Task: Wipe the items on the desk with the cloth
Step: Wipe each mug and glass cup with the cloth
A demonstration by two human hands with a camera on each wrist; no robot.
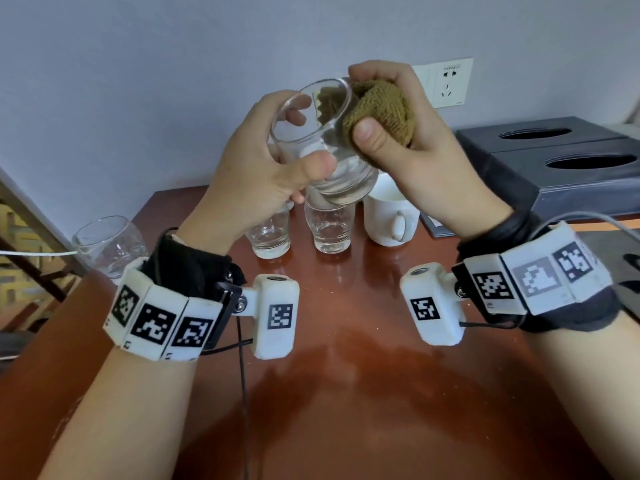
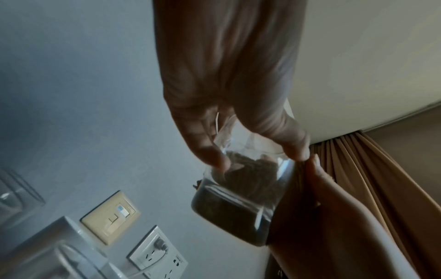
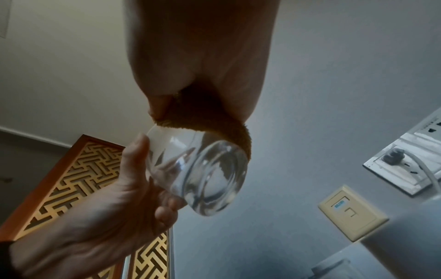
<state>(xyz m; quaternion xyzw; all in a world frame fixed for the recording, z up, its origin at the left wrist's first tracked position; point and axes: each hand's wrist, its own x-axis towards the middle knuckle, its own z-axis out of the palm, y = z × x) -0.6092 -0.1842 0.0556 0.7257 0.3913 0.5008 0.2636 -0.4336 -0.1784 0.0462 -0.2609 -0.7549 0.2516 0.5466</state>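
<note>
The task looks partly through: one glass (image 1: 318,140) is off the desk (image 1: 346,375) and tilted in the air, the left hand (image 1: 249,174) wrapped round its body with thumb and fingers curled on it, while the right hand (image 1: 412,133) clamps a bunched brown cloth (image 1: 381,109) against its side near the rim at about 2 o'clock from the glass (some cloth shows through the glass wall, though whether it reaches inside I cannot tell). Which of the other items have been wiped cannot be judged from here. Standing on the desk beneath the hands are two small glasses (image 1: 270,233) (image 1: 330,230) and a white mug (image 1: 391,220) at 5 o'clock of the held glass, and a rounder glass (image 1: 107,247) well apart near the desk's edge at 8 o'clock. A dark box with oval openings (image 1: 568,161) sits at 3 o'clock. The items right under the held glass are the main hazard when it is set down.
</note>
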